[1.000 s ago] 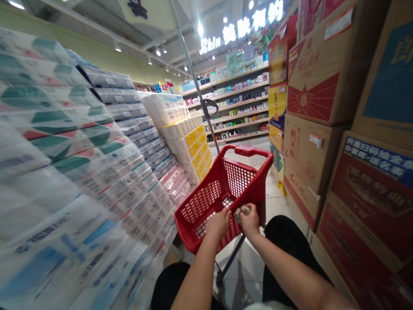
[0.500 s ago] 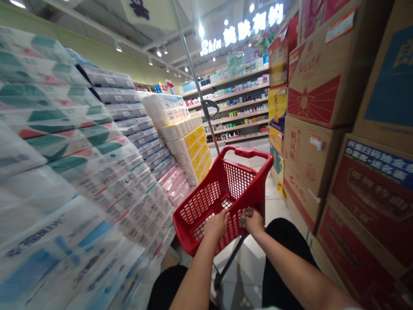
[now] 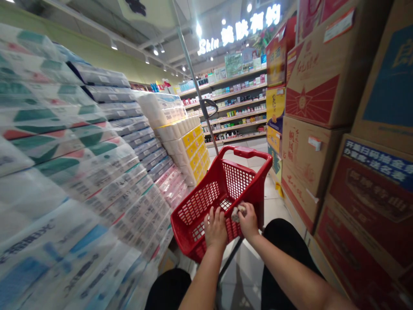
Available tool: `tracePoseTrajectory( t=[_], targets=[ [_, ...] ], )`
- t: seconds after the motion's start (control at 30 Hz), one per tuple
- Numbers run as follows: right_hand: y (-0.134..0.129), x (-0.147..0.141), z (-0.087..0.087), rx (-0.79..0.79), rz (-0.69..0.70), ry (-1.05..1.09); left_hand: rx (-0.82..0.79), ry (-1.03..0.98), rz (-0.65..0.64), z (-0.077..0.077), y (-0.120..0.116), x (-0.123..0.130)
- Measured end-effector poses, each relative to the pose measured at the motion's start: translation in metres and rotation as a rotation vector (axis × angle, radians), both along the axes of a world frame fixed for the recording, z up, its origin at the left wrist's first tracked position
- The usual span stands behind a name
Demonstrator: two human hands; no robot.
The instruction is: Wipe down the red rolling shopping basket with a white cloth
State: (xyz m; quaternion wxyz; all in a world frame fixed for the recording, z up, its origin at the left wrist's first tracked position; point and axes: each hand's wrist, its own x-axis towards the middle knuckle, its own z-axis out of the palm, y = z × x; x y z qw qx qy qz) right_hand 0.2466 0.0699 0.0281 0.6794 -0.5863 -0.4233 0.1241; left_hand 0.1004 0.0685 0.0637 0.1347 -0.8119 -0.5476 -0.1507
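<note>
A red plastic shopping basket cart (image 3: 195, 202) with a grid of holes stands in front of my knees, its inside facing up. My left hand (image 3: 215, 228) lies at the basket's near rim, fingers spread and pointing forward, palm down. Just right of it, my right hand (image 3: 248, 219) pinches a small crumpled greyish-white cloth (image 3: 237, 214) against the outer near side of the basket by the rim. The cloth's exact kind is hard to make out. The basket's handle (image 3: 243, 150) rises at its far end, and a dark leg runs down below it.
Stacked packs of paper tissue (image 3: 97, 172) lean close on my left. Cardboard cartons (image 3: 312, 155) are piled on my right. A metal pole (image 3: 190, 60) rises behind the basket. Shelves of small goods (image 3: 235, 101) stand at the back, beyond the tiled floor (image 3: 274, 202).
My left hand has opened from curled fingers to spread ones at the rim. My right hand and the cloth have moved slightly left and up along the basket's side.
</note>
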Motion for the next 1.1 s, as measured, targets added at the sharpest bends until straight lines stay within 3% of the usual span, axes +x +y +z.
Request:
tracePoseTrajectory(
  t=[0.2,0.4,0.6,0.77,0.93,1.1],
  targets=[
    [0.002,0.002,-0.010,-0.144,-0.110,0.046,-0.013,-0.046,0.073,0.007,-0.003,0.006],
    [0.007,0.008,-0.010,-0.095,-0.113,0.040,-0.017,-0.054,0.053,0.008,-0.002,0.005],
    [0.005,-0.016,-0.018,-0.102,-0.076,-0.049,-0.012,-0.060,0.062,0.011,-0.003,0.004],
    [0.007,-0.016,-0.023,-0.086,-0.059,-0.086,-0.046,-0.082,0.135,0.014,-0.007,0.018],
    [0.010,0.005,-0.032,-0.075,0.007,-0.026,-0.054,-0.102,-0.019,0.009,-0.008,0.037],
    [0.012,0.014,-0.031,-0.208,-0.160,0.125,-0.116,-0.176,-0.101,0.007,-0.003,0.038]
  ],
)
